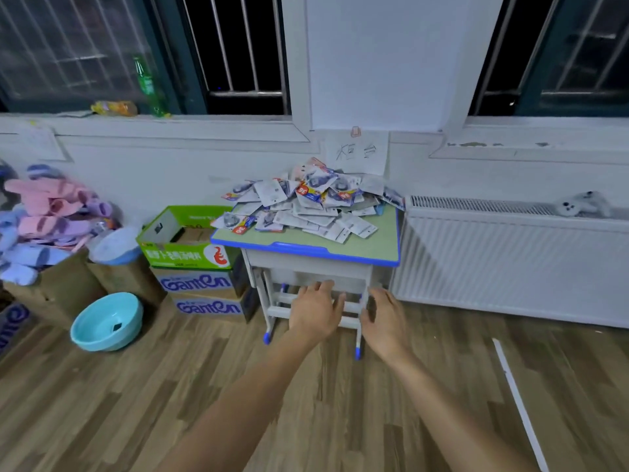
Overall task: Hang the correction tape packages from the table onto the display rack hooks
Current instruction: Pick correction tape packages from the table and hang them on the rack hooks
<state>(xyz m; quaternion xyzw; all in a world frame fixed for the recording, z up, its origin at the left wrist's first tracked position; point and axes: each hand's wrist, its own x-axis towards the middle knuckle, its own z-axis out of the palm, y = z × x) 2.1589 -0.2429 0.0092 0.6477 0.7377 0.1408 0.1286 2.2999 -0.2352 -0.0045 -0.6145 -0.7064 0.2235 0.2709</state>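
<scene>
Both arms reach forward over the wood floor [136,396], and neither hand has anything in it. The left hand [315,313] is palm down with its fingers spread and relaxed, in front of the desk's lower frame. The right hand [384,320] sits just beside it, turned more on edge, fingers loosely extended, gripping nothing. The packages [306,202] are all up on the desk [371,248], a loose heap of carded packs piled high at the back against the wall and spilling toward the front and left edge, some face up with red price stickers, others showing white backs. A handwritten paper sign [357,153] is stuck to the wall right behind the heap. Left of the desk, a green carton [185,245] tops two stacked printed boxes [204,296], and a teal basin [107,321] rests on the floor nearby. Further left, a box [51,287] overflows with pink and purple slippers [47,212]. A white radiator [510,257] runs along the wall to the right.
</scene>
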